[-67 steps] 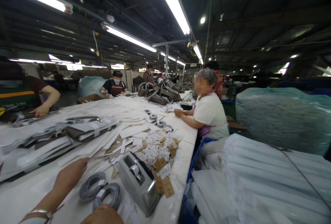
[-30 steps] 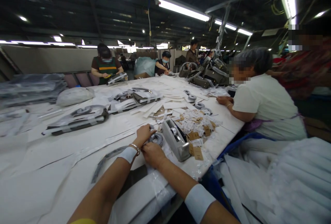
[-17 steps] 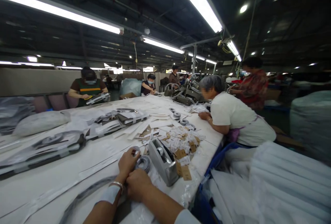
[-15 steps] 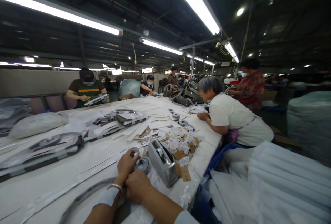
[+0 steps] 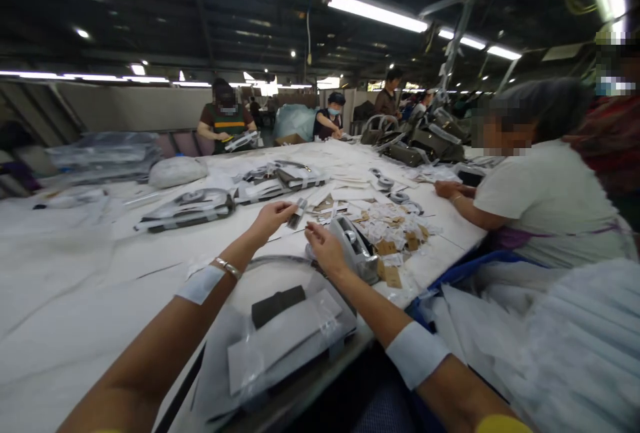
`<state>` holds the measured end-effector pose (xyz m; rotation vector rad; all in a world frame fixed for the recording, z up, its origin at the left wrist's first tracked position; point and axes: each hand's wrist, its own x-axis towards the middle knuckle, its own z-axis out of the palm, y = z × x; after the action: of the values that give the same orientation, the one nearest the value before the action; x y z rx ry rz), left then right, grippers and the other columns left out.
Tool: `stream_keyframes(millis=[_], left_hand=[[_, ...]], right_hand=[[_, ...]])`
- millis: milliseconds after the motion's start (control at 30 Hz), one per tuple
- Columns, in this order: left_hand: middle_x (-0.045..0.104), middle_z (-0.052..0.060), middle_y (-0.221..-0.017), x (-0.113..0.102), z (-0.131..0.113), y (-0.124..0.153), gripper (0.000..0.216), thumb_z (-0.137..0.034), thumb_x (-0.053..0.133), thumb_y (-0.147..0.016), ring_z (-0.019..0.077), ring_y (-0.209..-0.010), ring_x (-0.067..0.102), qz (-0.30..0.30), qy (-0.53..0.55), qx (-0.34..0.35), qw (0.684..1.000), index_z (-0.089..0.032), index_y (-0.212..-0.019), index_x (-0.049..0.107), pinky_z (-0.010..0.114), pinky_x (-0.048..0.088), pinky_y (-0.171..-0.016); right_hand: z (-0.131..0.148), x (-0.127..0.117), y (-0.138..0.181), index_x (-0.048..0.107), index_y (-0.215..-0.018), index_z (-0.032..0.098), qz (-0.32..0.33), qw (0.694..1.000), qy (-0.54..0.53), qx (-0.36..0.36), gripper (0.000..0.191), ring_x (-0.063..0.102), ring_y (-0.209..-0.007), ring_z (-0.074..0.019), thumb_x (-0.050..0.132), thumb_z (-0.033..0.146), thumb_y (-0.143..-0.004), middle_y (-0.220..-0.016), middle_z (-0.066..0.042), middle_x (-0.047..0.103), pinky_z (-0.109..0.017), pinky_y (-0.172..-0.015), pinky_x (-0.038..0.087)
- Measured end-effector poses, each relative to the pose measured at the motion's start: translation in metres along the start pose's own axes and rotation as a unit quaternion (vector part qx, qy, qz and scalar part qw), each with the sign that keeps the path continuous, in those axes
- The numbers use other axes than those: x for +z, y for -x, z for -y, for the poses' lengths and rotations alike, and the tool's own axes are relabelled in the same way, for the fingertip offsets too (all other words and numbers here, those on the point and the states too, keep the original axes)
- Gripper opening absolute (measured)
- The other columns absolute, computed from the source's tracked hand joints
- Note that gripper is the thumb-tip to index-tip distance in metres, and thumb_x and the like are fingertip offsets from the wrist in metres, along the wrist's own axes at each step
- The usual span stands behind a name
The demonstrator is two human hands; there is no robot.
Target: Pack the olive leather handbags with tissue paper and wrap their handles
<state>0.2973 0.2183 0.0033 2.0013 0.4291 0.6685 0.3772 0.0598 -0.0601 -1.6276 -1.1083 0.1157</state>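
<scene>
My left hand [image 5: 273, 219] is closed, its fingertips pinching a small grey roll [image 5: 299, 213] seen nearly edge-on above the table. To its right, my right hand [image 5: 325, 249] is apart from it, with loosely bent fingers and nothing visible in them. It is nearest to the grey tape dispenser [image 5: 351, 239], which it partly covers. Below both forearms lies a dark grey bag [image 5: 277, 305] with white paper [image 5: 285, 343] and clear plastic over it. Its curved handle arches at the far side of the bag.
Loose tags [image 5: 395, 229] and paper pieces lie beyond the dispenser. Wrapped bags [image 5: 187, 209] rest on the white table [image 5: 100, 293] to the left. A co-worker in a white top [image 5: 555, 206] leans in at right, behind a blue-edged bin of white sheeting [image 5: 575, 319].
My hands have moved apart and farther forward; before, they were together beside the dispenser. The view has shifted right and nearer, and the wrapped bag below my arms now shows.
</scene>
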Motion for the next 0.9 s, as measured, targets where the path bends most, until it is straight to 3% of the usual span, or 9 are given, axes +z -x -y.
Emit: stream_keyframes(millis=[100,200,333,500,600,667,767,900], left_hand=[[0.073,0.009,-0.092,0.013,-0.018,0.023,0.054,-0.064,0.067,-0.076,0.0208,-0.085,0.064,0.01,0.01,0.032,0.999,-0.014,-0.097,0.073,0.03,0.05,-0.074],[0.074,0.011,-0.094,0.02,-0.03,0.04,0.054,-0.064,0.067,-0.077,0.0218,-0.086,0.066,0.051,0.011,0.045,0.998,-0.015,-0.097,0.075,0.031,0.051,-0.076],[0.074,0.013,-0.101,-0.007,-0.025,0.065,0.058,-0.065,0.056,-0.084,0.0224,-0.089,0.068,0.075,-0.015,0.027,0.997,-0.014,-0.106,0.074,0.032,0.054,-0.076],[0.075,0.009,-0.094,-0.059,0.016,0.108,0.046,-0.057,0.062,-0.082,0.0245,-0.088,0.068,0.013,-0.131,-0.036,0.991,-0.018,-0.102,0.075,0.035,0.053,-0.081],[0.075,0.007,-0.1,-0.078,0.046,0.132,0.035,-0.052,0.065,-0.081,0.026,-0.098,0.066,-0.014,-0.203,-0.078,0.976,-0.021,-0.096,0.075,0.038,0.049,-0.092],[0.072,0.009,-0.105,-0.088,0.065,0.146,0.034,-0.05,0.064,-0.085,0.0252,-0.103,0.063,-0.04,-0.241,-0.113,0.963,-0.02,-0.098,0.071,0.042,0.046,-0.097],[0.07,0.007,-0.096,-0.1,0.088,0.162,0.039,-0.053,0.056,-0.093,0.0207,-0.09,0.066,-0.051,-0.268,-0.183,0.944,-0.016,-0.096,0.067,0.043,0.051,-0.088],[0.067,0.002,-0.075,-0.099,0.109,0.172,0.052,-0.063,0.044,-0.095,0.0154,-0.065,0.063,-0.019,-0.276,-0.256,0.926,-0.016,-0.086,0.065,0.035,0.054,-0.071]], right_hand=[[0.022,-0.006,-0.006,0.062,-0.122,0.017,-0.031,0.986,-0.151,0.06,0.05,0.067,-0.099,-0.0197,0.045,0.056,-0.094,-0.112,-0.009,0.07,-0.03,-0.077,0.056],[0.034,-0.016,0.007,0.065,-0.114,0.015,-0.039,0.975,-0.202,0.085,0.05,0.068,-0.092,-0.0194,0.061,0.055,-0.085,-0.1,-0.008,0.073,-0.029,-0.076,0.055],[0.029,-0.041,0.054,0.07,-0.106,0.016,-0.028,0.963,-0.245,0.112,0.044,0.069,-0.093,-0.021,0.072,0.049,-0.077,-0.097,-0.007,0.075,-0.033,-0.083,0.054],[0.019,-0.063,0.123,0.068,-0.109,0.016,-0.068,0.952,-0.248,0.168,0.043,0.067,-0.097,-0.0233,0.069,0.049,-0.081,-0.102,-0.008,0.073,-0.036,-0.087,0.053],[0.021,-0.056,0.15,0.065,-0.112,0.016,-0.049,0.963,-0.214,0.157,0.041,0.066,-0.099,-0.0238,0.063,0.048,-0.087,-0.106,-0.009,0.072,-0.036,-0.088,0.051],[0.02,-0.047,0.163,0.064,-0.111,0.017,-0.034,0.983,-0.136,0.119,0.038,0.065,-0.098,-0.0248,0.062,0.047,-0.088,-0.104,-0.009,0.071,-0.037,-0.088,0.051],[0.01,-0.034,0.177,0.063,-0.108,0.019,-0.049,0.998,-0.014,0.041,0.033,0.063,-0.097,-0.0259,0.063,0.045,-0.087,-0.101,-0.009,0.07,-0.039,-0.089,0.049],[-0.004,-0.026,0.185,0.062,-0.108,0.02,-0.085,0.996,0.03,-0.001,0.029,0.063,-0.099,-0.0259,0.061,0.042,-0.089,-0.103,-0.01,0.068,-0.041,-0.091,0.049]])
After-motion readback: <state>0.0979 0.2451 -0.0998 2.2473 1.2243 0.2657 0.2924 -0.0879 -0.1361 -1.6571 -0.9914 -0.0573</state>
